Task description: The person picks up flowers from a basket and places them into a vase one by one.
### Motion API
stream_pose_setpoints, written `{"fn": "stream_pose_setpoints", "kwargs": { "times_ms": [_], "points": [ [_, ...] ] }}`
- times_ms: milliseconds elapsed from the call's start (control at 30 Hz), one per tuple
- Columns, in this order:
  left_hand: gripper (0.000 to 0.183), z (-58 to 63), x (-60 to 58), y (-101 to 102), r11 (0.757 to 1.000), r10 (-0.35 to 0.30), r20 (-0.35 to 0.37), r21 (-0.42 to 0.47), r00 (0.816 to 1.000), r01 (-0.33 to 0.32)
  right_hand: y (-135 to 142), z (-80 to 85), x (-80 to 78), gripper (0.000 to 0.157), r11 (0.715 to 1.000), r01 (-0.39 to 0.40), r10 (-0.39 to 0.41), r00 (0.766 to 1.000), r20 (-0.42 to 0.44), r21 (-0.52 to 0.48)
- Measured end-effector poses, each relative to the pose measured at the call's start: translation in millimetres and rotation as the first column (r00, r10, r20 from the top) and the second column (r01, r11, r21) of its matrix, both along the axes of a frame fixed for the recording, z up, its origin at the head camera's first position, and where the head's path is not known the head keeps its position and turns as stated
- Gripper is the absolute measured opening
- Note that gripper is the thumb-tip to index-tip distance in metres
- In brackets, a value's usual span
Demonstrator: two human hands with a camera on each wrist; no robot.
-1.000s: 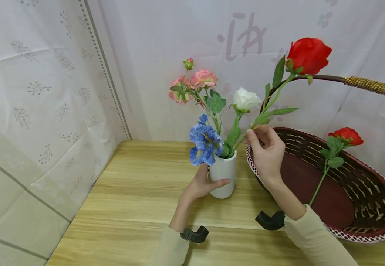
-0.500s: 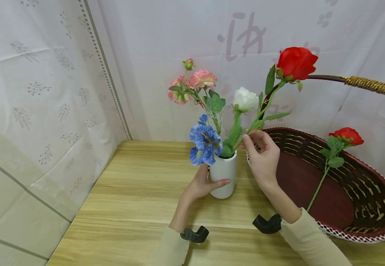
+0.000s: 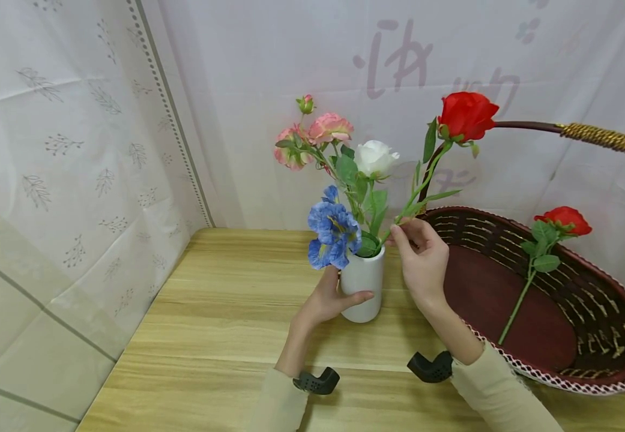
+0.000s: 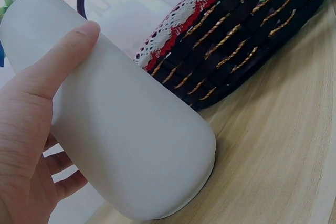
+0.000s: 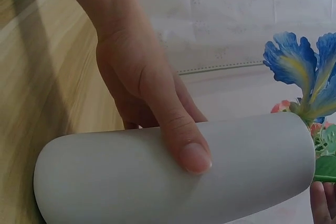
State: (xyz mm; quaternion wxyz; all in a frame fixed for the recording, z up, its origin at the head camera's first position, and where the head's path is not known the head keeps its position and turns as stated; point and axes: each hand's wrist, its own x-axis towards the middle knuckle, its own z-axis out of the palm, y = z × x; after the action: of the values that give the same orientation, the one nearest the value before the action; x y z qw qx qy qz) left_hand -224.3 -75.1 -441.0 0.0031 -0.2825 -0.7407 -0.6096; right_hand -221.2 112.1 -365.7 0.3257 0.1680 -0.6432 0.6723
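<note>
My left hand [image 3: 325,298] grips a white vase [image 3: 362,288] that stands on the wooden table, thumb across its front and fingers behind. In the left wrist view the thumb lies along the vase wall [image 4: 131,124]. My right hand [image 3: 424,258] pinches the green stem of a red rose [image 3: 467,116] just above the rim, and the stem's lower end is hidden in the vase. Beside it in the vase are a white rose [image 3: 375,159], pink flowers [image 3: 331,127] and a blue iris [image 3: 334,231]. The right wrist view shows the iris [image 5: 294,66] near the vase mouth.
A dark red woven basket [image 3: 507,282] with lace trim and a gold-wrapped handle [image 3: 609,139] stands to the right of the vase. Inside lies another red rose [image 3: 563,222]. A patterned white curtain [image 3: 258,72] hangs behind the table [image 3: 226,336].
My right hand has moved down and left with the red rose, whose stem sits lower into the vase. The white rose has shifted left. My left hand has stayed on the vase.
</note>
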Motion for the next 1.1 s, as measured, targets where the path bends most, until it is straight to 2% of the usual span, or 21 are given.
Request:
{"fn": "stream_pose_setpoints", "kwargs": {
  "times_ms": [100,267,333,433,600,867,1100],
  "points": [
    [0.091,-7.2,-5.1,0.5,1.0,0.003,-0.026,0.001,1.0,-0.003,0.4,-0.8,-0.8,0.015,1.0,0.006,-0.006,1.0,0.002,0.011],
    [0.095,-26.8,-17.4,1.4,0.999,0.025,-0.004,-0.029,1.0,-0.025,1.2,-3.5,-1.5,0.016,0.999,0.032,-0.033,0.999,0.026,0.04],
    [0.092,-29.8,-19.5,1.2,0.999,0.023,-0.005,-0.03,1.0,-0.023,1.1,-4.8,-1.5,0.015,0.998,0.036,-0.037,0.999,0.037,0.044],
    [0.089,-30.8,-20.5,1.1,0.999,0.017,-0.019,-0.028,1.0,-0.017,0.6,-6.4,-1.5,0.014,0.998,0.035,-0.037,0.998,0.048,0.044],
    [0.09,-29.1,-18.4,0.5,0.999,0.026,-0.001,-0.038,1.0,-0.026,-1.1,-5.6,-0.9,0.011,0.998,0.044,-0.046,0.998,0.053,0.053],
    [0.091,-28.6,-17.0,0.9,1.0,0.018,0.034,-0.023,0.999,-0.018,-9.6,11.9,14.2,0.011,0.996,0.051,-0.057,0.995,0.083,0.077],
    [0.088,-27.6,-16.5,1.1,0.999,0.023,0.055,-0.033,0.998,-0.021,-10.7,11.7,15.8,0.011,0.992,0.07,-0.081,0.991,0.108,0.108]
  ]
}}
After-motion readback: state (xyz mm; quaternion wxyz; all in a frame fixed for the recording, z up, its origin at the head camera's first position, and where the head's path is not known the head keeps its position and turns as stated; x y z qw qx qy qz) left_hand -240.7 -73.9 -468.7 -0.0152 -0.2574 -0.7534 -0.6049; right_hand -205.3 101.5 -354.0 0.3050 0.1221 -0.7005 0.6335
